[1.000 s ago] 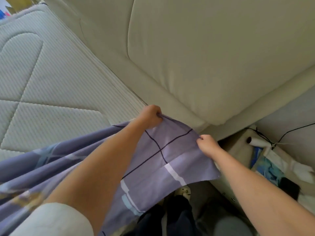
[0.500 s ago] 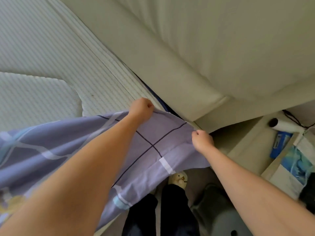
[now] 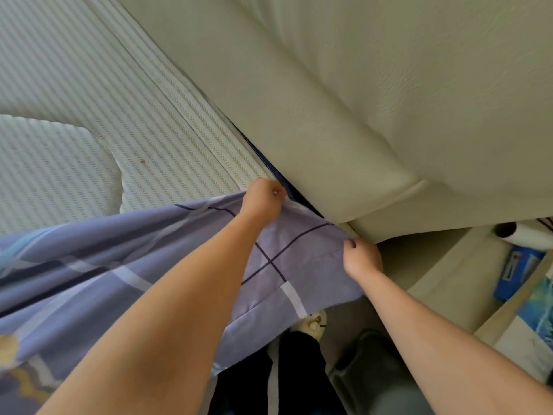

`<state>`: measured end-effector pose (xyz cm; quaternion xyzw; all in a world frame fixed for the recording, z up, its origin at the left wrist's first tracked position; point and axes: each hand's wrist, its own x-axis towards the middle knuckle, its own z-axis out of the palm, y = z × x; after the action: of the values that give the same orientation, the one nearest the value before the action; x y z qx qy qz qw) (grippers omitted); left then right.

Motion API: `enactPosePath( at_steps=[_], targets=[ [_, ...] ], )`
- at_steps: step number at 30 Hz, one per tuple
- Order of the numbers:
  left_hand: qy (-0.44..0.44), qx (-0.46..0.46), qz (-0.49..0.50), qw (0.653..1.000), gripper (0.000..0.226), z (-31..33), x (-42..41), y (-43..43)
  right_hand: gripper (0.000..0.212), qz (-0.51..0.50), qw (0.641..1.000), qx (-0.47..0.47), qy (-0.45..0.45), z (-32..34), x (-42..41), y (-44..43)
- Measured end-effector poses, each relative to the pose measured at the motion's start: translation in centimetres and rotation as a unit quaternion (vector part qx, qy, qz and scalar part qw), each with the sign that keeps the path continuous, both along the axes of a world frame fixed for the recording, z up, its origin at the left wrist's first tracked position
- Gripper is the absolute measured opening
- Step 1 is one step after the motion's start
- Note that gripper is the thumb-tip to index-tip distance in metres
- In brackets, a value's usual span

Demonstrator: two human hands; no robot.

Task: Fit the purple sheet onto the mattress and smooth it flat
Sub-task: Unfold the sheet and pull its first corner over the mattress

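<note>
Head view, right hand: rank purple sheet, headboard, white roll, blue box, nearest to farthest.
1. purple sheet: pinched in the right hand, spreading to its left.
2. headboard: its lower corner sits just above the hand.
3. white roll and blue box: both far right, too close to call.

The purple sheet point(image 3: 104, 235) runs off the left edge; the blue thing point(image 3: 514, 274) at right, maybe a box, is unreadable.
</note>
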<state>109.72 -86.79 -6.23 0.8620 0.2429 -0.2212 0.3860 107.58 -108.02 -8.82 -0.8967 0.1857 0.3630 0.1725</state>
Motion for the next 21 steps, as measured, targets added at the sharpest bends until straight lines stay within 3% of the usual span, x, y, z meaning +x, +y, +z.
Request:
enactPosePath(
  at_steps=[5, 6, 9, 11, 16, 21],
  targets=[
    [-0.059, -0.047, 0.029, 0.997, 0.042, 0.3, -1.7, 1.5, 0.023, 0.036, 0.996, -0.03, -0.082, 1.2, -1.2, 2.9],
    [-0.061, -0.039, 0.058, 0.996, 0.04, 0.7, -2.0, 2.2, 0.015, 0.054, 0.996, 0.003, -0.073, 1.7, -1.4, 4.1],
    [-0.054, 0.017, 0.123, 0.991, 0.032, 1.5, -3.4, 5.0, 0.026, 0.107, 0.985, 0.131, -0.04, 3.2, -2.1, 8.1],
    [-0.051, 0.065, 0.157, 0.984, 0.031, 1.7, -4.7, 8.0, 0.02, 0.135, 0.971, 0.186, -0.062, 4.0, -2.0, 11.3],
    [-0.007, 0.165, 0.236, 0.958, 0.036, 1.4, -8.2, 16.5, 0.017, 0.22, 0.942, 0.226, -0.117, 4.7, 0.2, 18.4],
    [0.083, 0.181, 0.256, 0.946, 0.037, 0.5, -11.5, 21.6, 0.024, 0.303, 0.917, 0.215, -0.144, 3.6, 1.8, 24.4]
  ],
)
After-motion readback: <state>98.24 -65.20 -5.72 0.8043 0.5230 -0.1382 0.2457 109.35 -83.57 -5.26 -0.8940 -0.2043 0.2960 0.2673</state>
